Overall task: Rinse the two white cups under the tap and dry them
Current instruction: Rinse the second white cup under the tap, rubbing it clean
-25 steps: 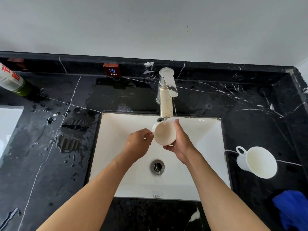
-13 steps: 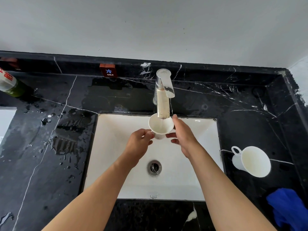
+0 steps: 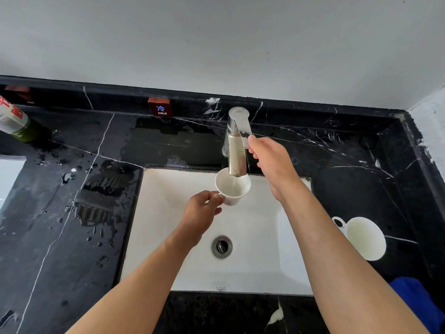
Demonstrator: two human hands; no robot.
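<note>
My left hand [image 3: 201,214] grips a white cup [image 3: 231,188] by its handle, mouth up, right under the spout of the steel tap [image 3: 237,143]. A thin stream of water falls into the cup. My right hand [image 3: 273,162] has its fingers on the tap's lever. The second white cup [image 3: 364,237] lies on its side on the black counter to the right of the sink, its mouth toward me. All this is above the white sink [image 3: 168,237].
A blue cloth [image 3: 414,302] lies at the counter's front right corner. Water puddles [image 3: 96,208] cover the black marble left of the sink. A green-and-white bottle [image 3: 16,124] stands far left. A red COLD tag [image 3: 160,107] sits on the back ledge.
My right hand has let go of the cup and risen to the tap lever. The cup, now in my left hand alone, stands upright under the spout and water runs.
</note>
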